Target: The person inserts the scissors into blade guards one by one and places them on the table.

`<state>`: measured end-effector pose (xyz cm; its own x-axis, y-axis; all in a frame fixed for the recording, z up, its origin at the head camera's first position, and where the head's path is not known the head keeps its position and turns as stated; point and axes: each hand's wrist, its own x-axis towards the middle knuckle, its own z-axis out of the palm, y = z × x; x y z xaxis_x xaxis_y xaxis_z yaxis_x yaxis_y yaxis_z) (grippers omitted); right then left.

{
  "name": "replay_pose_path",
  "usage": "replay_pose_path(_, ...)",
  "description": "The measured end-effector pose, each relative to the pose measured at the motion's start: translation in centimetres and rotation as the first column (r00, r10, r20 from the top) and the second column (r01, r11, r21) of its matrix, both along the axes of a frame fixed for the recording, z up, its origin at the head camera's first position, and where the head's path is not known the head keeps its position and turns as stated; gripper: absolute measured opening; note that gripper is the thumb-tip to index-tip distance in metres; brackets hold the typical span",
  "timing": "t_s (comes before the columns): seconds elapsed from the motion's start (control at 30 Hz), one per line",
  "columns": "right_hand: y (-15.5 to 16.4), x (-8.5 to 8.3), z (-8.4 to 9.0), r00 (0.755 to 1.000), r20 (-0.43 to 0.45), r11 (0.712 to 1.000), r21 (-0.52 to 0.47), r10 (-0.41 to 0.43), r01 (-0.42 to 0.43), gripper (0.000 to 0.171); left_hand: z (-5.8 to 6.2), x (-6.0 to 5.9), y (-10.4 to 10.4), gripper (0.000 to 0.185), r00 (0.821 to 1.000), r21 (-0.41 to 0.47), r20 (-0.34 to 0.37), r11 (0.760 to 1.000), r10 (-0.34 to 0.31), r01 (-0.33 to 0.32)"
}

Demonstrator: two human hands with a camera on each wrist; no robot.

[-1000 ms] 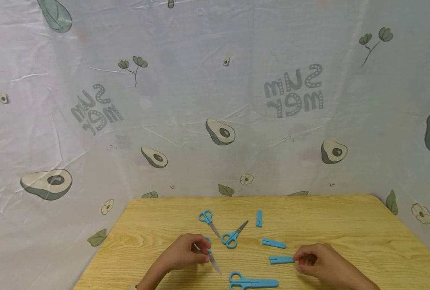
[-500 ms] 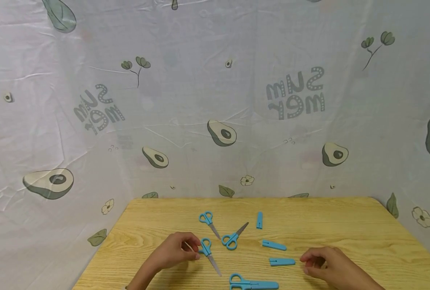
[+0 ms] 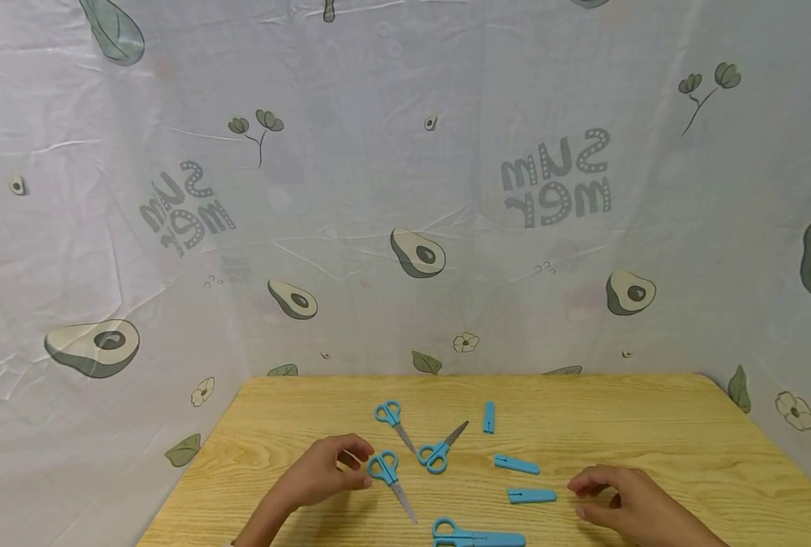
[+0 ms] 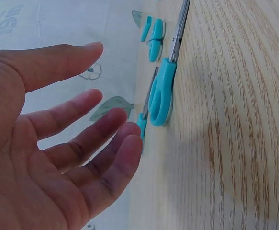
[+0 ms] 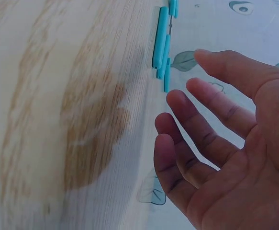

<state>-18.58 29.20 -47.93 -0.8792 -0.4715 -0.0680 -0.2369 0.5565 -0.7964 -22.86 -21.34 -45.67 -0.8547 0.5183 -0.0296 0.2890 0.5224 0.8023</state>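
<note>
Fingers point(image 4: 116, 171) of the left hand point(image 3: 324, 471) lie just beside blue-handled scissors point(image 3: 394, 482).

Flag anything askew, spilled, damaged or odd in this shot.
No damage shows on the scissors or sheaths. One oddity: the "summer" lettering on the backdrop reads mirrored, perhaps because it hangs back to front.

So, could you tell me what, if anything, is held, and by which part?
Nothing; the left hand is near scissors, the right hand near a scissors sheath.
</note>
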Motion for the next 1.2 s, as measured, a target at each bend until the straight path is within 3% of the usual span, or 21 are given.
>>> replay_pose_path(0.23,0.2,-0.1,0.0,0.999,0.022,0.999,0.014,-0.036,0.036,0.033,0.0,-0.1,-0.4,0.042,1.000,0.011,-0.009,1.000,-0.025,0.025)
replay_pose_path(0.53,0.5,-0.2,-0.1,0.998,-0.059,0.997,0.079,-0.010,0.015,0.033,-0.1,-0.1,-0.6,0.055,0.999,-0.007,-0.012,0.999,-0.041,0.041)
replay_pose_path(0.7,0.4,-0.2,-0.3,0.996,-0.081,0.989,0.140,-0.032,0.043,0.047,-0.2,-0.2,-0.5,0.065,1.000,-0.033,-0.011,0.999,-0.029,0.029)
replay_pose_path(0.97,0.2,-0.2,-0.6,0.989,-0.146,0.974,0.220,-0.021,0.054,0.075,-0.4,-0.4,-0.4,0.090,0.997,-0.104,-0.074,0.995,-0.012,0.004)
replay_pose_path(1.2,0.1,0.1,-0.9,0.979,-0.190,0.971,0.208,-0.080,0.120,0.084,-1.0,-0.5,-0.3,0.106,0.990,-0.135,-0.141,0.990,0.013,-0.032)
